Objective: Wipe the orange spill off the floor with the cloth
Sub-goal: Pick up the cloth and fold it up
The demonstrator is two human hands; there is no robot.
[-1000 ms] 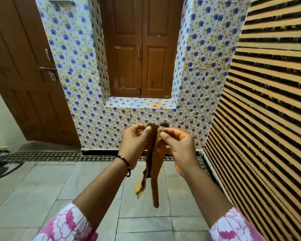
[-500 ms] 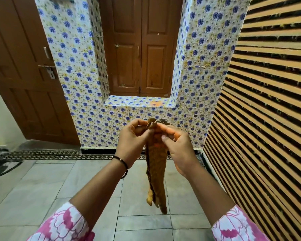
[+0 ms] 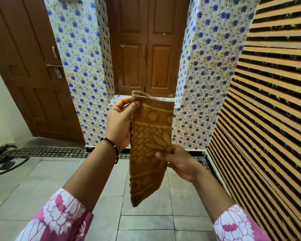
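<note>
A brown and yellow patterned cloth point(image 3: 150, 141) hangs folded in the air in front of me, spread flat as a long strip. My left hand point(image 3: 121, 122) pinches its top left corner between thumb and fingers. My right hand point(image 3: 179, 162) grips the cloth's right edge lower down, with the fingers behind the fabric. No orange spill shows on the grey floor tiles point(image 3: 47, 174); the cloth hides the window ledge behind it.
A wall papered with blue flowers point(image 3: 80, 70) stands ahead, with brown wooden shutters point(image 3: 144, 49) in its recess. A brown door point(image 3: 24, 70) is at the left. A striped orange and black wall point(image 3: 271, 110) runs close on the right. A dark mat point(image 3: 5, 162) lies far left.
The cloth has been opened from a narrow bunched strip into a flat wide strip. My right hand has slid down from the top to the cloth's right edge; my left stays at the top.
</note>
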